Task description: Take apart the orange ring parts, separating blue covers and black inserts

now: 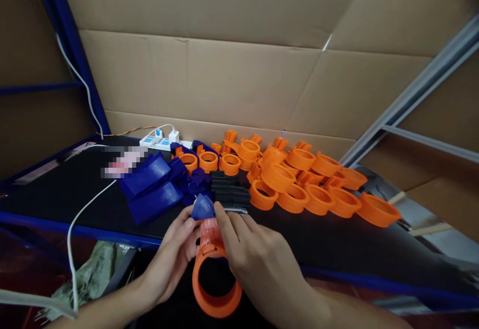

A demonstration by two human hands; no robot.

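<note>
Close to my body is an orange plastic tape dispenser (217,306), its round ring pointing down toward me and a dark blue plastic piece (203,207) at its far end. My left hand (172,254) closes on the dispenser's neck from the left, thumb near the blue piece. From the right, my right hand (258,254) lies along the neck and ring, fingers bent, fingertips by the blue piece. Part of the neck is hidden behind the fingers. Just beyond the hands lie a stack of black strips (228,191) and small blue pieces (196,181).
Several orange dispenser bodies (295,198) stand in rows across the black tabletop (337,244). Flat blue plates (153,201) are piled on the left. A power strip (162,143) lies at the back before a cardboard wall (224,79). A white cable (80,214) hangs over the left front edge.
</note>
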